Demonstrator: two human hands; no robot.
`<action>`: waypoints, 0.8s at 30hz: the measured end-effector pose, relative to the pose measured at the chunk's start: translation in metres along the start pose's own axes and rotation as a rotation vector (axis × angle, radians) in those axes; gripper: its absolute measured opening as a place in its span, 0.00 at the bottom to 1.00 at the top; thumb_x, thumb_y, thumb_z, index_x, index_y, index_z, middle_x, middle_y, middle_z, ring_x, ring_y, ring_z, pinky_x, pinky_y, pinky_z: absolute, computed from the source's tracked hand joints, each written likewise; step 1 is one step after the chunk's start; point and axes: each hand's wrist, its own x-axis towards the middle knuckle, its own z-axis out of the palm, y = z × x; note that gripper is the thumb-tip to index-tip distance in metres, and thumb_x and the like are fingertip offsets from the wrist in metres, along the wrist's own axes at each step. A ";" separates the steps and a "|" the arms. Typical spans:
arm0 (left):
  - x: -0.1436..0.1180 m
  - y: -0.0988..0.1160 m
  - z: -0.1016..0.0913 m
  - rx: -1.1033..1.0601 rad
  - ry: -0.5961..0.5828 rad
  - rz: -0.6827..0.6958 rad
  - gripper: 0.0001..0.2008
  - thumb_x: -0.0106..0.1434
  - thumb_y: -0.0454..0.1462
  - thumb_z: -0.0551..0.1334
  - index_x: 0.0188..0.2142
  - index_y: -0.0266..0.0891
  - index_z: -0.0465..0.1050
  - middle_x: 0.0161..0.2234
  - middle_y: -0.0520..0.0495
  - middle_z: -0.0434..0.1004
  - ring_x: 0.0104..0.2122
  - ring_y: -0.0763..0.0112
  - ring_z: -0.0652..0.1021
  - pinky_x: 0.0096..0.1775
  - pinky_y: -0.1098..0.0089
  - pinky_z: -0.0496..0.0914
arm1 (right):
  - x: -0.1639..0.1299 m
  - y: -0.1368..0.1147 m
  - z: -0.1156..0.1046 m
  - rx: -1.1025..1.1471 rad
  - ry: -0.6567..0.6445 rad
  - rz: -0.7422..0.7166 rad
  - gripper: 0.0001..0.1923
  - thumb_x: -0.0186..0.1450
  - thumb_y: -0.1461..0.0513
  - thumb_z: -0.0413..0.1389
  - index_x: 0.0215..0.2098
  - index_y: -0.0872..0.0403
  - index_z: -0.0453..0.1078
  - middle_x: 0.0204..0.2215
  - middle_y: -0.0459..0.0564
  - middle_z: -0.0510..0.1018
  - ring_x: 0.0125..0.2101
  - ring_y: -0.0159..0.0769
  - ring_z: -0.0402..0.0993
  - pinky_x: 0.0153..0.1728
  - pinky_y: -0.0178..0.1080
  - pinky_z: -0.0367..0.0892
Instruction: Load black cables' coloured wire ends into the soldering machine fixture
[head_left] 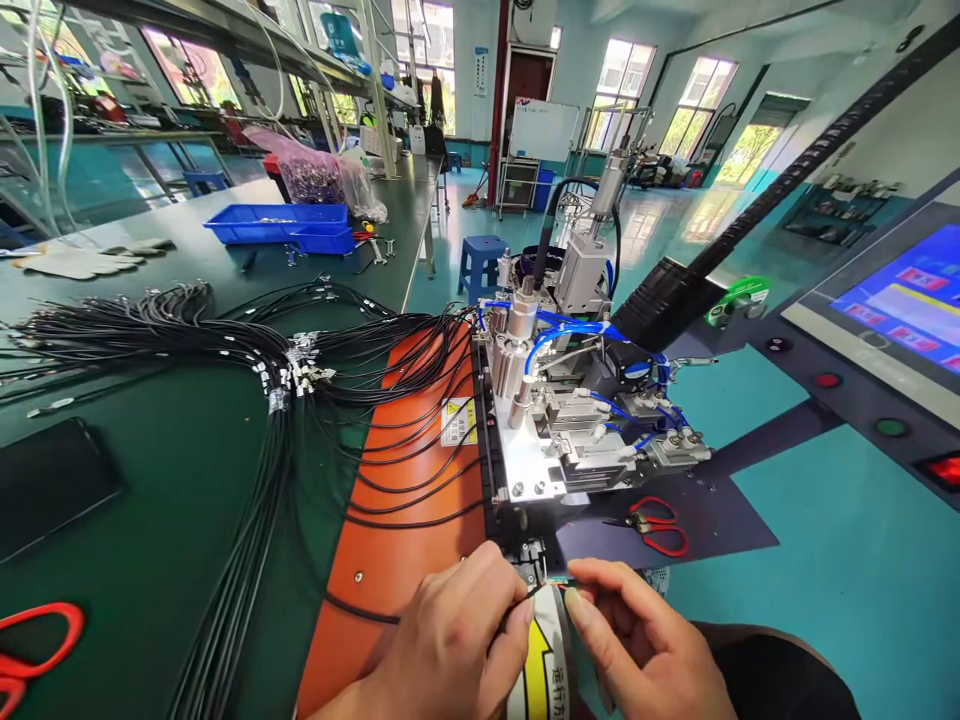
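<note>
- Step in hand, as I judge it: feeding the end of a thin black cable [480,612] into the front slot of the small machine [559,440], low at the near edge of the orange plate [397,540].
- Left hand [450,640]: fingers pinched together on the cable close to its tip, knuckles toward the camera. The cable runs left from the pinch, across the orange plate.
- Right hand [637,640]: thumb and forefinger drawn together at the cable's tip [559,582], just below the slot. I cannot tell whether they grip the tip or only steady it; the tip is too small to resolve.
- The two hands sit nearly touching, directly in front of the machine, over a yellow arrow label [541,670].
- Cable look: slim, black, flexible, lying in a slack curve. The exposed end shows a hint of colour, detail unclear.
- Next move, in my judgement: calls for a straight, level push of the tip into the slot, with the pinch kept close to the end so the soft cable does not buckle.
- Nearby: a large bundle of similar black cables [247,400] fans over the green bench [150,520]; red-handled scissors [660,525] lie right of the machine; a control panel [885,330] stands at far right.
</note>
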 end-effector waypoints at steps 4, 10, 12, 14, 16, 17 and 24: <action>0.002 0.002 -0.002 0.002 0.005 -0.001 0.05 0.67 0.33 0.54 0.35 0.40 0.66 0.31 0.50 0.69 0.29 0.71 0.70 0.28 0.72 0.63 | 0.007 -0.007 -0.003 0.030 -0.106 0.102 0.22 0.62 0.44 0.62 0.38 0.54 0.73 0.25 0.46 0.71 0.19 0.26 0.58 0.17 0.28 0.55; 0.003 0.004 -0.001 0.015 0.004 -0.021 0.06 0.68 0.33 0.53 0.34 0.40 0.65 0.31 0.50 0.69 0.29 0.71 0.70 0.29 0.71 0.63 | 0.015 -0.009 -0.004 0.081 -0.229 0.178 0.24 0.63 0.43 0.60 0.32 0.57 0.71 0.18 0.42 0.59 0.18 0.25 0.50 0.17 0.29 0.50; 0.002 0.004 0.000 0.014 0.008 -0.016 0.06 0.68 0.33 0.53 0.34 0.40 0.65 0.31 0.49 0.69 0.29 0.71 0.70 0.29 0.71 0.63 | 0.017 -0.010 -0.003 0.082 -0.241 0.177 0.24 0.63 0.43 0.60 0.32 0.57 0.71 0.19 0.42 0.59 0.18 0.24 0.50 0.17 0.29 0.49; 0.002 0.005 0.000 0.018 0.008 -0.018 0.06 0.68 0.33 0.52 0.34 0.40 0.65 0.31 0.49 0.69 0.29 0.71 0.70 0.29 0.71 0.63 | 0.018 -0.010 -0.003 0.072 -0.249 0.172 0.24 0.64 0.43 0.60 0.32 0.57 0.71 0.19 0.42 0.59 0.19 0.24 0.50 0.17 0.29 0.50; 0.002 0.005 -0.001 0.017 0.001 -0.022 0.06 0.68 0.33 0.52 0.34 0.40 0.66 0.31 0.49 0.69 0.29 0.71 0.70 0.29 0.71 0.63 | 0.019 -0.011 -0.004 0.066 -0.251 0.163 0.25 0.64 0.43 0.59 0.31 0.57 0.70 0.19 0.41 0.58 0.19 0.25 0.50 0.18 0.29 0.51; 0.001 0.005 -0.001 0.015 -0.004 -0.022 0.06 0.68 0.33 0.52 0.34 0.40 0.66 0.31 0.49 0.69 0.29 0.71 0.70 0.29 0.71 0.64 | 0.019 -0.010 -0.004 0.066 -0.250 0.164 0.25 0.65 0.43 0.59 0.31 0.57 0.70 0.19 0.41 0.57 0.18 0.25 0.50 0.17 0.29 0.51; 0.002 0.004 -0.001 0.012 0.005 -0.041 0.07 0.68 0.33 0.52 0.34 0.40 0.66 0.31 0.49 0.69 0.29 0.71 0.70 0.29 0.71 0.64 | 0.016 -0.004 -0.010 0.058 -0.235 0.170 0.25 0.65 0.42 0.57 0.36 0.56 0.70 0.18 0.41 0.58 0.18 0.26 0.51 0.17 0.30 0.49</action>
